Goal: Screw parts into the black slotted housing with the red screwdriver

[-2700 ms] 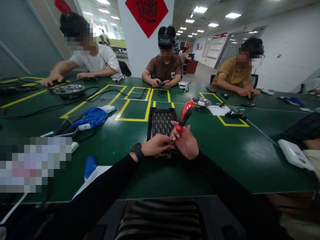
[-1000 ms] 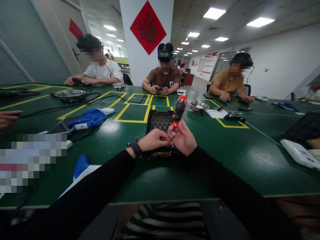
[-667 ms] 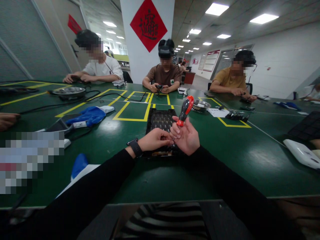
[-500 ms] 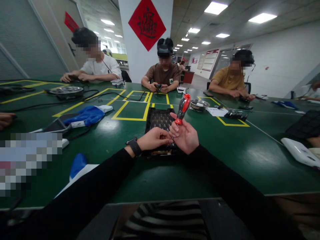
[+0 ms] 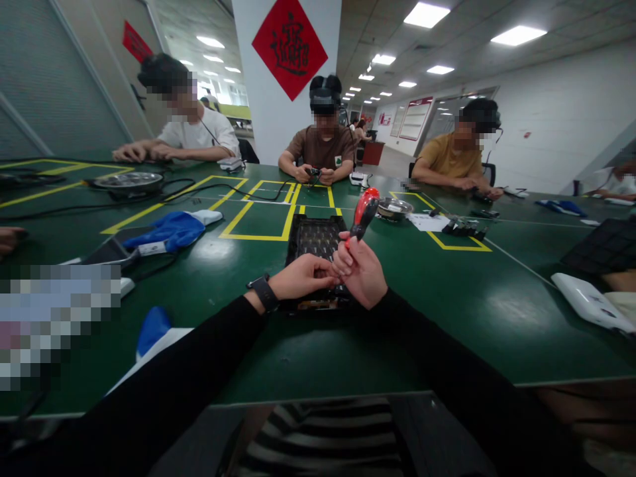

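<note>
A screwdriver with a red and black handle stands tilted up from my right hand, whose fingers are wrapped round its lower part. My left hand, with a dark watch on the wrist, is closed, and its fingertips meet those of my right hand. Whatever lies between the left fingertips is hidden. Beneath both hands lies a black tray-like case with rows of small pale pieces inside; its near end shows some brownish parts. The screwdriver's tip is out of sight behind the fingers.
Blue and white gloves lie to the left, with another blue piece nearer me. Metal bowls stand farther off. A white device is at the right. Several people sit round the green table.
The screwdriver handle has turned, so its red and black sides show differently. Both hands stay together over the case. The whole view has shifted slightly.
</note>
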Available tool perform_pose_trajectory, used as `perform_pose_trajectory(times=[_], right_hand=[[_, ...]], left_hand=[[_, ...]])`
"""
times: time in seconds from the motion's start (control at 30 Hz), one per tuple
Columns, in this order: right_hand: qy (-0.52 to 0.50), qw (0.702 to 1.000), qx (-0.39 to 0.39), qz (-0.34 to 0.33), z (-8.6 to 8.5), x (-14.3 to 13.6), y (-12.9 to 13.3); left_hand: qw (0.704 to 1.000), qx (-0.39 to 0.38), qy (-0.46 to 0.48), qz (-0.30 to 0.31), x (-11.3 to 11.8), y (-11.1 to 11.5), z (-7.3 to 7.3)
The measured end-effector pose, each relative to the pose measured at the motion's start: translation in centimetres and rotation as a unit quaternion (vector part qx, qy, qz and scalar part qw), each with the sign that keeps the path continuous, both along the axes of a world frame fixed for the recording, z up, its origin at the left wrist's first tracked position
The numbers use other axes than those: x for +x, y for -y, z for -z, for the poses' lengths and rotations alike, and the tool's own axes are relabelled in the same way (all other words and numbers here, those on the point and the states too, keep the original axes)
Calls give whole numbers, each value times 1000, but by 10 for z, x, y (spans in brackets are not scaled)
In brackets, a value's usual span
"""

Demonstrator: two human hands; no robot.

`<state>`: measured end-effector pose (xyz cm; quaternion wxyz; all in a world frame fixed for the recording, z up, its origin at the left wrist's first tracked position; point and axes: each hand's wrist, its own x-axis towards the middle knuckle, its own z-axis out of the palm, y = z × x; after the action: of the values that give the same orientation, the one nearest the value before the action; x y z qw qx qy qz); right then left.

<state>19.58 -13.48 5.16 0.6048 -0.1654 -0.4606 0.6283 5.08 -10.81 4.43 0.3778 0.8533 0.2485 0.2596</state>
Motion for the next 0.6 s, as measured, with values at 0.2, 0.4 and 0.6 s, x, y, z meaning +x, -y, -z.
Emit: perform_pose_trajectory(times=[0.2,0.4,0.6], right_hand=[[-7,1000,-12,-18,-9,1,6],[35,999,19,7,-7,-1,7],[33,999,11,13,-7,-1,9]], left_hand=[[1000,-8,11,4,-1,-2,0],[1000,-6,2,-14,-2,-2,0],[1000,-5,23,4,-2,-2,0]])
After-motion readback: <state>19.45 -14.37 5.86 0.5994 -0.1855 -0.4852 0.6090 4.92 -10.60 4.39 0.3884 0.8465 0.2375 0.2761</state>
